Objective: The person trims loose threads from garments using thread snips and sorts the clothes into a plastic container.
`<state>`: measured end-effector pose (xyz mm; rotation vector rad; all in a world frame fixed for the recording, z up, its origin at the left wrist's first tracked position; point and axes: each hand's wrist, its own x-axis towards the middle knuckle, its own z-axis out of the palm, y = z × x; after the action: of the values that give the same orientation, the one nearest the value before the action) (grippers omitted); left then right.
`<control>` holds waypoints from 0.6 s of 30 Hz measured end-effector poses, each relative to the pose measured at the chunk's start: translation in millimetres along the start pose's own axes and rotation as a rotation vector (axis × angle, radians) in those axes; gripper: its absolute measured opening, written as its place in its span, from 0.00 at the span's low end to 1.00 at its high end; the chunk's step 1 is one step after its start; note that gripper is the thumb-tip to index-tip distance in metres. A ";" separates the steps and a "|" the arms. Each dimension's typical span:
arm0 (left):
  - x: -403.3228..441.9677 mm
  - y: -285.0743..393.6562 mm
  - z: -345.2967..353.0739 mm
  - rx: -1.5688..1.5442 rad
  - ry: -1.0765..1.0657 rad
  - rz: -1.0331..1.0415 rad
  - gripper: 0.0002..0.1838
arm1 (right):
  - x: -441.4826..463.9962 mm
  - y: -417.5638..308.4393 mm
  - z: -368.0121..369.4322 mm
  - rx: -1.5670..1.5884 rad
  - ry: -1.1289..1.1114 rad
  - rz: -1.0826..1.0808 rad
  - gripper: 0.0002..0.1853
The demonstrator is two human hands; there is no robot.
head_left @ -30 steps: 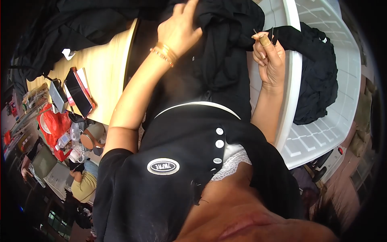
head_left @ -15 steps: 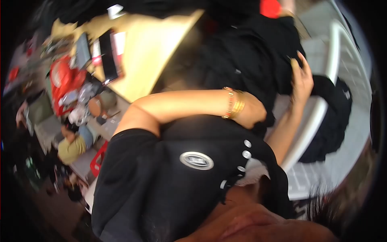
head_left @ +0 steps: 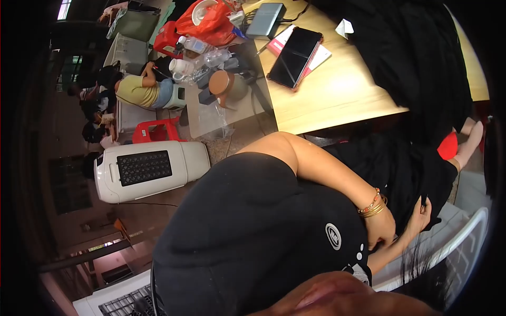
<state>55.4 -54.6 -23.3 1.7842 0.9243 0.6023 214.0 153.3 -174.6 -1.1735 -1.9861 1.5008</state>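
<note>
My left hand [head_left: 380,230], with bracelets at its wrist, is bent inward over my lap beside my shirt. Its fingers curl downward; what they hold is hidden. Just to its right, my right hand [head_left: 420,216] lies against the black cloth [head_left: 392,163] spread over my lap. Its fingers are drawn together around something dark and too small to make out. More black fabric [head_left: 416,58] hangs over the wooden table [head_left: 337,100].
A phone [head_left: 296,57], a grey box [head_left: 266,21] and a white scrap [head_left: 344,28] lie on the table. Bottles and a red bag [head_left: 208,26] are beyond. A white bin [head_left: 469,231] stands right. Another person [head_left: 139,90] sits upper left. A foot [head_left: 470,145] shows right.
The view has swung left, bringing more of the room into sight. My left hand has come back from the far cloth to near my body, close to my right hand.
</note>
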 end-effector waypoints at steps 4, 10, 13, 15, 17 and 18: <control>10.4 -26.5 -0.6 -0.224 0.415 -0.067 0.26 | -1.0 -1.0 -3.5 0.034 -0.019 -0.043 0.06; -15.7 -47.7 -30.0 -1.309 0.582 -0.274 0.41 | -49.2 -100.6 -9.5 0.516 0.016 0.080 0.11; -24.0 -13.2 -59.9 -1.533 0.708 -0.449 0.42 | -82.9 -163.0 0.6 0.724 0.031 0.093 0.21; -16.5 -23.6 -58.7 -1.519 0.669 -0.266 0.34 | -100.0 -169.5 11.4 0.841 -0.205 -0.074 0.20; -10.6 -28.3 -63.7 -1.581 0.633 -0.235 0.26 | -107.9 -202.6 27.2 0.664 -0.546 -0.140 0.15; -6.7 -26.5 -66.2 -1.575 0.676 -0.216 0.21 | -110.1 -211.3 36.6 0.559 -0.657 -0.153 0.13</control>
<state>-6.3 -18.3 -22.6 0.0498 0.6436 1.3101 169.4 27.1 25.9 -0.3068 -1.7385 2.3462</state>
